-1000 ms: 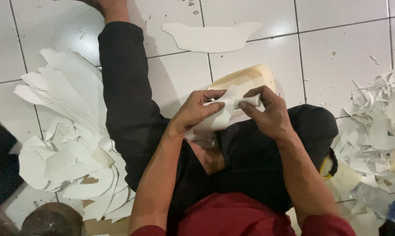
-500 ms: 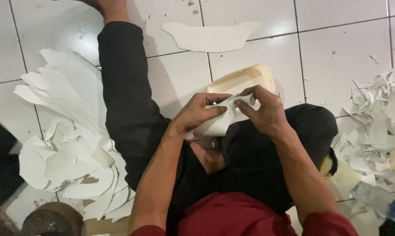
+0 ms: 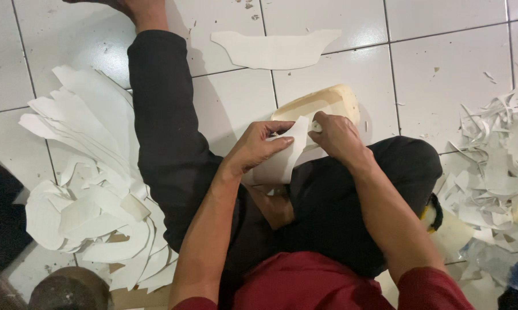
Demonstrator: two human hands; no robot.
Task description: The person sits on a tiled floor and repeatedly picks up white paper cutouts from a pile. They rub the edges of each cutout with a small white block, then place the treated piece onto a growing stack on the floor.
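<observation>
**White sheet piece held in both hands, centre frame**

Left hand (image 3: 259, 150) pinches the white sheet piece (image 3: 282, 158) along its left edge, thumb on top, fingers spread underneath. Right hand (image 3: 336, 135) is clenched at the piece's top right corner around something small and white; can't tell what it is, looks like a small tool or a scrap.

Piece sits over the person's lap, just in front of a cream foam block (image 3: 322, 106) on the tiled floor (image 3: 454, 63).

Handling, my read: thin, light, semi-stiff, like card or thin foam sheet. It holds its shape in the hand but flexes and would crease if squeezed hard. Not slippery, matte surface. Best held at the edges with a flat pinch and support beneath, as the left hand does now.

Around it: stack of cut white pieces (image 3: 87, 189) at left, one long curved cut-out (image 3: 273, 49) at top centre, heap of white offcuts (image 3: 494, 166) at right.
</observation>
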